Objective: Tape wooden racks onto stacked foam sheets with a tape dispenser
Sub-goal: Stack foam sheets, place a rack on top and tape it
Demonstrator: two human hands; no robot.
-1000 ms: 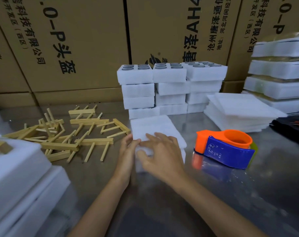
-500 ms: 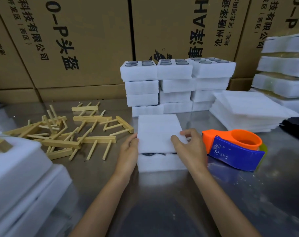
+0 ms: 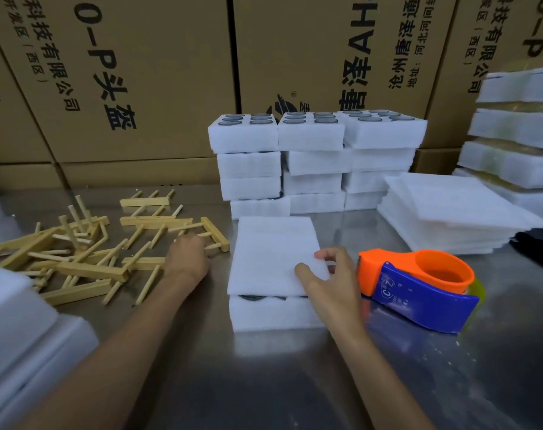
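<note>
Right now the right hand (image 3: 329,283) is resting on the top foam sheet (image 3: 273,252) of the small foam stack (image 3: 273,311), thumb and fingertips loosely spread and pressing its near right corner, not curled round anything. Just right of that hand the tape dispenser (image 3: 419,287) is lying on the metal table (image 3: 279,383), orange body, blue side plate showing a "C Z" logo, smaller print too small to read. The left hand (image 3: 187,259) is reaching into the pile of wooden racks (image 3: 87,256) left of the stack; its fingers are hidden among the pegs, so cannot tell whether it is gripping one. Beyond both hands foam blocks (image 3: 313,159) are standing stacked, backed by cardboard cartons (image 3: 139,72) printed sideways with "头盔", "科技有限公司", "(西区)" and "AH".
</note>
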